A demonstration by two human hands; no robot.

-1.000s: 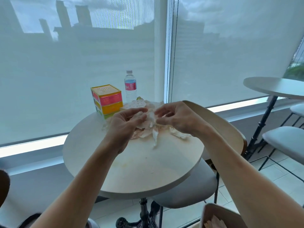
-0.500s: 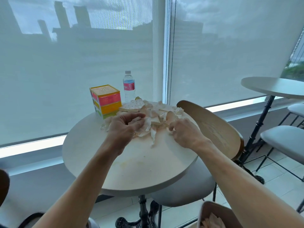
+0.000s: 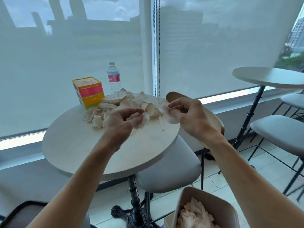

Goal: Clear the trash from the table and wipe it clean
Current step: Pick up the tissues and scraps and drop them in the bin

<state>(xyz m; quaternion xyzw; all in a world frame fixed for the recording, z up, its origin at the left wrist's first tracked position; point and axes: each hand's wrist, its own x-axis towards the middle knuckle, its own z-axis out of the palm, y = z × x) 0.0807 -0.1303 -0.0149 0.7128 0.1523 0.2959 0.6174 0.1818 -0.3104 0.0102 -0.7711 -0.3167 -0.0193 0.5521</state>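
Note:
A heap of crumpled, stained white tissues (image 3: 125,102) lies at the far side of the round pale table (image 3: 85,145). My left hand (image 3: 121,120) sits over the table's middle with fingers curled round a wad of tissue (image 3: 144,120). My right hand (image 3: 189,114) is raised near the table's right edge and pinches another crumpled tissue (image 3: 169,116). A thin white strip (image 3: 161,124) lies on the table between the hands. A beige bin (image 3: 212,209) with used tissues inside stands on the floor at the lower right.
A colourful box (image 3: 88,92) and a water bottle (image 3: 113,77) stand at the table's far edge by the window blind. A wooden-backed chair (image 3: 212,119) and grey stool seat (image 3: 171,170) are to the right. A second table (image 3: 269,76) and seats stand farther right.
My right hand has lifted off the table to the right with a tissue pinched in it. My left hand keeps its wad. The view has tilted down, showing more of the bin.

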